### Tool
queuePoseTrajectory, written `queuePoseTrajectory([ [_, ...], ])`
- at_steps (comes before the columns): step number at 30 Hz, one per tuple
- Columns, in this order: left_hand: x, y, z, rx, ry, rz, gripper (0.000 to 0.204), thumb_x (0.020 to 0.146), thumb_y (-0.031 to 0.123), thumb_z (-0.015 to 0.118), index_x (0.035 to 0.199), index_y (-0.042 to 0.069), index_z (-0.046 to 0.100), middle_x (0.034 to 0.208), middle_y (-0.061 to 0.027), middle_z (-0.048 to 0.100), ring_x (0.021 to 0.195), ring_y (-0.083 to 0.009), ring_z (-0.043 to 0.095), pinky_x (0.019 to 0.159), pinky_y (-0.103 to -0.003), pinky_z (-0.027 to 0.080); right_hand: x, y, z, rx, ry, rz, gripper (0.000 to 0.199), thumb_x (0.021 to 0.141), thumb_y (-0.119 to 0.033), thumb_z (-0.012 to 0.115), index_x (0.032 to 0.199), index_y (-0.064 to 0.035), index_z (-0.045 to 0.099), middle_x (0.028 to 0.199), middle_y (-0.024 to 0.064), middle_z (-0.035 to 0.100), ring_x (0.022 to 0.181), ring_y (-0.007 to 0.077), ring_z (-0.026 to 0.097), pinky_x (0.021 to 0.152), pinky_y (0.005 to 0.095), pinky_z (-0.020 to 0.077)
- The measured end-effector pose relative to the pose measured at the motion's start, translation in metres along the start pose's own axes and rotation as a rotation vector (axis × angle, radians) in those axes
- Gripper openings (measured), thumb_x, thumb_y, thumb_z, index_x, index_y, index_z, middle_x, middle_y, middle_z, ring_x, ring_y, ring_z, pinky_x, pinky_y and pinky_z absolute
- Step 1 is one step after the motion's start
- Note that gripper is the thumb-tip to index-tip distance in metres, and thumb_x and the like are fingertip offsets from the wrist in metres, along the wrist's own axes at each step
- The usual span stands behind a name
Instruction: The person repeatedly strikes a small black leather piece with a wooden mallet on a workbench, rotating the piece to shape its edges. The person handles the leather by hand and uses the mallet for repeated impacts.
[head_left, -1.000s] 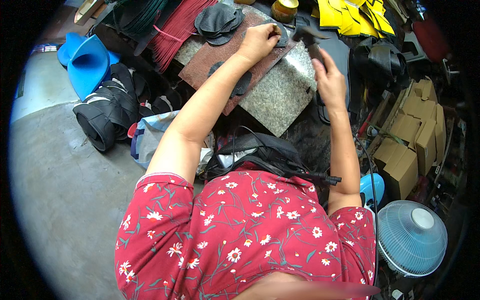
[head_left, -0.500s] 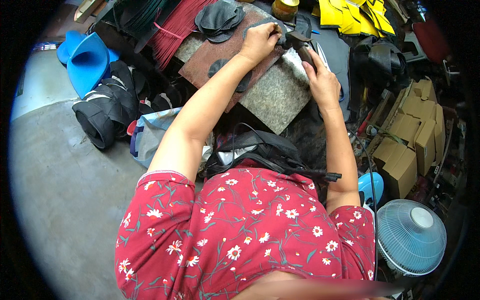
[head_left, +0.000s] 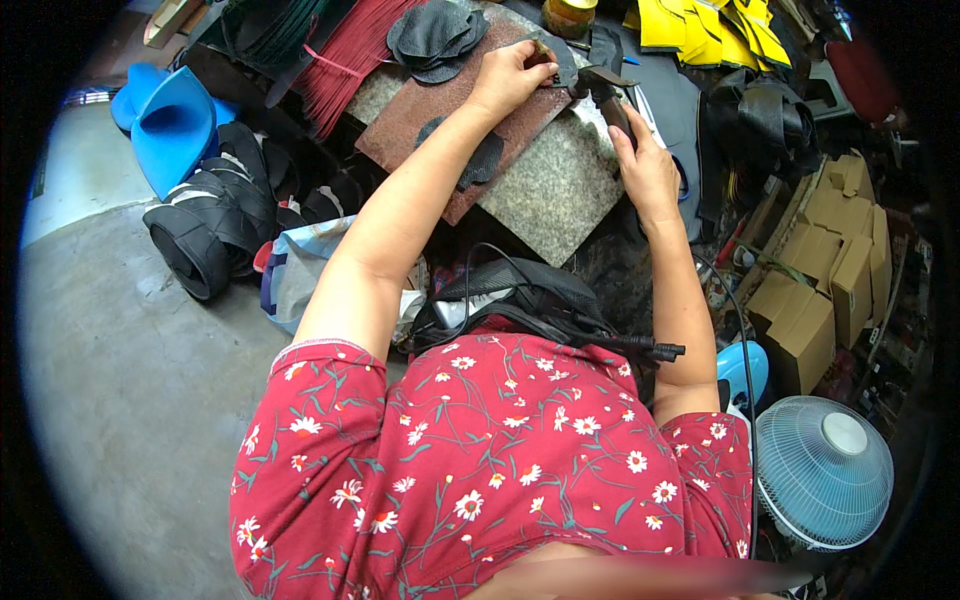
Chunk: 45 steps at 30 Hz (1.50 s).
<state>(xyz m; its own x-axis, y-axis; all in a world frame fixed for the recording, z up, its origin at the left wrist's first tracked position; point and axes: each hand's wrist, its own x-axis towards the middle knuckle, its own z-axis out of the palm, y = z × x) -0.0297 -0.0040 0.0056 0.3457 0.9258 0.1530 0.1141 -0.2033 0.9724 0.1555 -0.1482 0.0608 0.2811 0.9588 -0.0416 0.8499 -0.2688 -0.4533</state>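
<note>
We grip a hammer (head_left: 603,92) in our right hand (head_left: 648,172), fingers wrapped tight round its handle. Its long axis runs from our palm up and to the left, away from our body, and its dark head points toward the left hand at the far end of the work slab. The head sits just above a small dark leather piece (head_left: 566,62), and we cannot tell whether the two touch.

Our left hand (head_left: 508,78) pins that piece down, fingers curled together and pressing on its left edge. Both hands meet at the far corner of a grey stone slab (head_left: 555,190), which lies tilted as a diamond in front of us. A reddish-brown board (head_left: 430,110) covers the slab's left part, and another dark cut-out (head_left: 482,165) lies on it partly under our left forearm.

Beyond the board a stack of dark rounded pieces (head_left: 435,32) rests near a bundle of red strips (head_left: 345,60). Further right, yellow sheets (head_left: 715,25) fan out by a small jar (head_left: 570,14). On the left floor stand blue plastic shapes (head_left: 170,125) and black rolled material (head_left: 205,235). On the right sit cardboard boxes (head_left: 830,285), and a pale blue fan (head_left: 822,470) stands nearer us.
</note>
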Motion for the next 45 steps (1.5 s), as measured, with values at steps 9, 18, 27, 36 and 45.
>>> queuePoseTrajectory([
  [9,-0.002,0.015,0.005,0.373,0.026,0.310,0.018,0.079,0.015,0.069,0.092,0.003,0.065,0.085,-0.0169,0.066,0.080,-0.0314,0.066,0.072,-0.037,0.053,-0.003,-0.026,-0.042,0.453,0.150,-0.040,0.042,0.092,-0.037,0.061,0.130,-0.0212,0.055,0.082,0.0119,0.068,0.070,0.0191,0.066,0.064,0.0321,0.0508],
  [18,-0.002,0.020,0.010,0.501,0.005,0.411,0.016,0.076,0.012,0.066,0.089,0.002,0.062,0.087,-0.0178,0.065,0.083,-0.0354,0.064,0.074,-0.041,0.052,-0.004,-0.021,-0.032,0.198,0.204,-0.110,0.042,0.092,-0.048,0.050,0.129,-0.0288,0.052,0.096,0.0201,0.067,0.089,0.0413,0.064,0.075,0.0473,0.0507],
  [27,0.000,0.004,0.012,-0.504,0.163,-0.153,0.012,0.085,0.011,0.067,0.089,0.001,0.065,0.081,-0.0071,0.069,0.070,-0.0181,0.068,0.067,-0.029,0.055,0.001,-0.014,-0.006,-0.050,0.002,-0.050,0.042,0.091,-0.049,0.052,0.129,-0.0295,0.053,0.093,0.0186,0.068,0.088,0.0394,0.065,0.076,0.0469,0.0505],
  [36,0.006,-0.001,0.009,-0.050,0.092,-0.029,0.012,0.082,0.010,0.069,0.090,0.001,0.067,0.077,-0.0053,0.070,0.068,-0.0101,0.067,0.065,-0.025,0.053,0.005,0.004,-0.003,0.174,-0.085,0.092,0.046,0.091,-0.049,0.051,0.130,-0.0243,0.054,0.102,0.0190,0.067,0.097,0.0373,0.064,0.081,0.0443,0.0494],
  [45,0.009,0.003,0.006,0.056,0.058,-0.025,0.015,0.081,0.015,0.070,0.091,0.004,0.068,0.079,-0.0093,0.071,0.072,-0.0148,0.069,0.068,-0.028,0.053,0.008,-0.013,-0.040,0.418,0.052,0.091,0.043,0.091,-0.042,0.060,0.127,-0.0193,0.058,0.078,0.0093,0.067,0.070,0.0199,0.066,0.067,0.0335,0.0504],
])
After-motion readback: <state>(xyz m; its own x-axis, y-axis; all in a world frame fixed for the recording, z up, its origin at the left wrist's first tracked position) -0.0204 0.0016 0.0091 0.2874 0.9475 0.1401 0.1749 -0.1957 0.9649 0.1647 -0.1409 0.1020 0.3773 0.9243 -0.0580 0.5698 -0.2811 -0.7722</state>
